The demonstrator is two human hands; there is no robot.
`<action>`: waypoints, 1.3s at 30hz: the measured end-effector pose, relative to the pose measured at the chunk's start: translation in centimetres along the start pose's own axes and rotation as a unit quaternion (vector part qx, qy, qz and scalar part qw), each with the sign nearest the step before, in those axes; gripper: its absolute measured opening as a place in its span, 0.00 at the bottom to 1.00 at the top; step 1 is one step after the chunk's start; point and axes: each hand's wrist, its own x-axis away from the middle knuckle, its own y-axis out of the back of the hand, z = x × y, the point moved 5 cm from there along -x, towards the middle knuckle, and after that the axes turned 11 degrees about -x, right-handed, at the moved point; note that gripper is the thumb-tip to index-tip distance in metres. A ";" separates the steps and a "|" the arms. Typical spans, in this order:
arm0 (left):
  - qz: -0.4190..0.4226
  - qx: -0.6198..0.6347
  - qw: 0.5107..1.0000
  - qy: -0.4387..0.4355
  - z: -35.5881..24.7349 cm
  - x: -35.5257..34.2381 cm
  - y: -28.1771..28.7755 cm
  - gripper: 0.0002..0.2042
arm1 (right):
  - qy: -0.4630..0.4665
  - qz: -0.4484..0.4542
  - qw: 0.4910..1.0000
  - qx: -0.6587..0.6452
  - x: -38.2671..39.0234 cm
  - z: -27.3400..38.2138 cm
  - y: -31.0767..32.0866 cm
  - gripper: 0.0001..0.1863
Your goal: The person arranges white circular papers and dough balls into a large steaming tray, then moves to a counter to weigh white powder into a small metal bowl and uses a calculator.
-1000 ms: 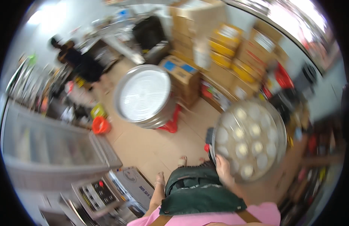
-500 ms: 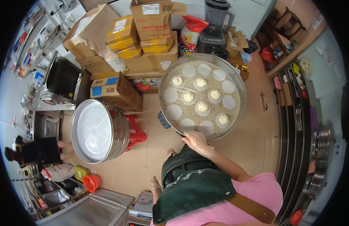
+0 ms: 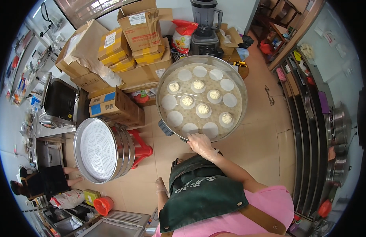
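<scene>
In front of me a large round steamer tray (image 3: 241, 79) carries several small pleated buns (image 3: 203, 108) on white paper rounds. Other paper rounds (image 3: 175, 118) lie bare on its speckled liner. My right hand (image 3: 202, 145), in a clear glove, is closed at the tray's near rim; the fingers partly hide the edge. A dark handle-like part (image 3: 164, 128) juts out at the tray's lower left. My left hand (image 3: 161, 184), also gloved, hangs low beside my green apron, away from the tray. Its fingers are too small to read.
At left, stacked metal steamer tiers (image 3: 97, 150) stand by a red stool (image 3: 142, 144). Cardboard boxes (image 3: 145, 29) and a blender (image 3: 205, 29) line the back. A dark rack (image 3: 305, 158) runs along the right. Another person (image 3: 48, 179) is at far left.
The view has shifted, so the tray appears farther left and slightly higher. My right hand stays at its near rim, and the left hand still hangs by the apron.
</scene>
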 end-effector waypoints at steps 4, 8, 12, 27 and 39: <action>-0.004 -0.012 1.000 0.028 0.2 0.0 -0.4 0.19 | 0.008 -0.014 1.000 0.017 0.1 0.1 0.0 0.16; 0.033 -0.024 0.999 0.026 1.1 0.7 0.1 0.20 | 0.019 -0.033 0.999 0.021 0.1 0.2 0.0 0.17; -0.035 0.025 0.999 0.023 0.6 3.0 -0.3 0.13 | 0.021 -0.040 0.999 0.025 0.1 0.0 -0.1 0.18; -0.002 -0.005 0.999 0.033 2.2 0.0 -0.4 0.22 | 0.007 -0.024 0.999 0.043 -0.3 0.7 0.3 0.19; 0.018 -0.059 0.996 0.061 0.2 -1.7 -0.6 0.19 | 0.014 -0.032 0.998 0.054 -0.4 0.9 0.4 0.18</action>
